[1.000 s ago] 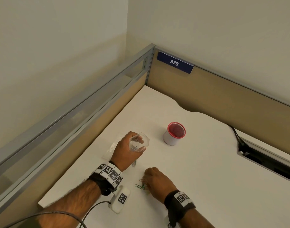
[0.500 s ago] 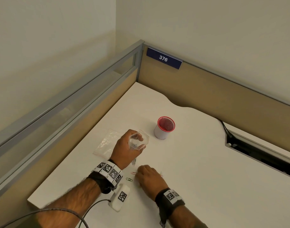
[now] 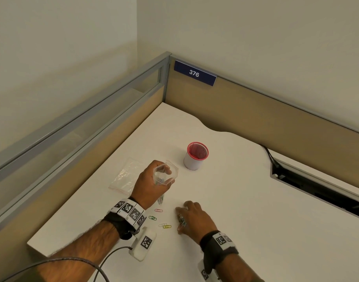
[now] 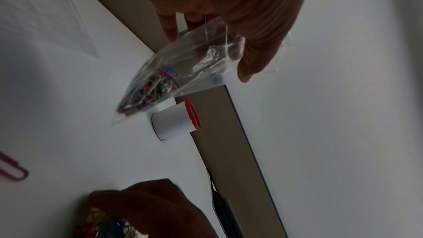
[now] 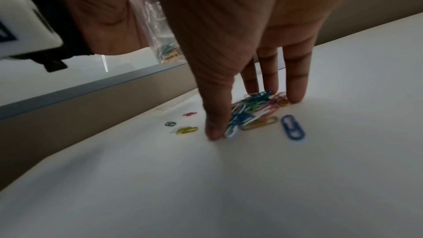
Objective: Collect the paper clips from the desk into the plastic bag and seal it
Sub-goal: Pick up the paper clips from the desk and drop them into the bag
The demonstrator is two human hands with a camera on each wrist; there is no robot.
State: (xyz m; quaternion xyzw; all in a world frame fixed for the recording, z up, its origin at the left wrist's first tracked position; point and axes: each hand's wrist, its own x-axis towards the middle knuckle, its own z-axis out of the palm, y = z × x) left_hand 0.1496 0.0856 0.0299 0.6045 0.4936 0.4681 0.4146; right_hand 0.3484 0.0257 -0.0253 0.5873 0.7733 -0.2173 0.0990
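My left hand (image 3: 152, 184) grips a clear plastic bag (image 3: 166, 173) by its open mouth, held above the desk. Several coloured paper clips lie in the bag's bottom (image 4: 148, 93). My right hand (image 3: 195, 218) rests fingertips down on the white desk (image 3: 245, 231), thumb and fingers pinching a pile of coloured paper clips (image 5: 254, 109) from both sides. A blue clip (image 5: 293, 128) lies just beside the pile. Loose pink (image 3: 158, 210), green (image 3: 152, 218) and yellow (image 3: 167, 226) clips lie between the two hands.
A white cup with a red rim (image 3: 196, 159) stands beyond the bag. A second, flat plastic bag (image 3: 125, 176) lies left of my left hand. A dark cable slot (image 3: 317, 186) cuts the desk at right. Partition walls close the left and far sides.
My right hand has drawn a pile of clips together and shifted slightly right, leaving three or so loose clips to its left. The left hand keeps holding the bag open.
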